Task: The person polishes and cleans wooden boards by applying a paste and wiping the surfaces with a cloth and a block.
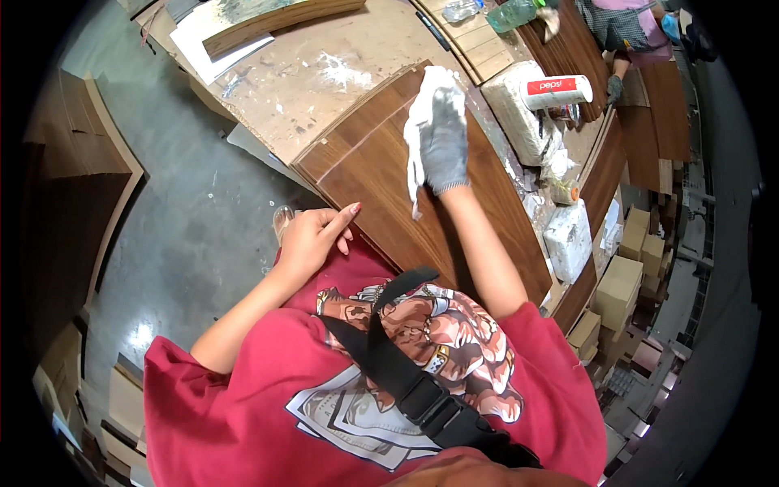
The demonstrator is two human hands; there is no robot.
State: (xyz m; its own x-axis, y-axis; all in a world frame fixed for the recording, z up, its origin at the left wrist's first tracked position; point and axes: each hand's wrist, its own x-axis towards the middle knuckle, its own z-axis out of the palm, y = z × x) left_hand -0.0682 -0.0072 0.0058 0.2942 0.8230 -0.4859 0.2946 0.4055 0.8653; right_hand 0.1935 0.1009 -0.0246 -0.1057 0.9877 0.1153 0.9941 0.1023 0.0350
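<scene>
A dark brown wooden panel (381, 166) with a raised border along its edge lies on the workbench in front of me. My right hand (445, 146), in a grey glove, presses a white cloth (415, 138) flat against the panel's far part. A loose strip of that cloth trails toward me. Bare and loosely curled, my left hand (318, 235) hovers by the panel's near left edge, its fingers together and nothing visible in them. Whether it touches the edge I cannot tell.
The workbench (292, 105) carries a curved wooden piece (276, 24) on white paper. To the right stand white foam blocks (515, 114), a red-and-white cup (558, 91), a tape roll (565, 192) and a green bottle (513, 15). A co-worker's gloved hand (614, 88) is beyond, near cardboard boxes (617, 288).
</scene>
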